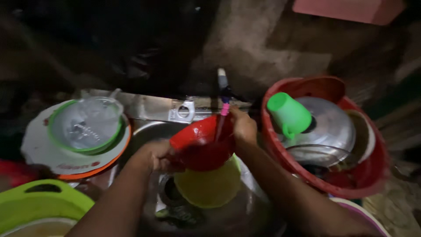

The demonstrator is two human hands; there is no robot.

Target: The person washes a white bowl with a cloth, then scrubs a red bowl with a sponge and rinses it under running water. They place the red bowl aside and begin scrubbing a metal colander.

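The red bowl (202,142) sits between both hands, over the sink (149,129). The left hand (153,154) is closed on its left rim, the right hand (244,126) on its far right rim; bowl tips left

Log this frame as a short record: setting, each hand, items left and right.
Setting: dim metal sink, tap above
Left hand: grips the rim of a red bowl
Right hand: on the bowl's far rim, under the tap
Below bowl: yellow-green dish
Left side: clear container on stacked plates
Right side: red basin holding green cup and steel lid
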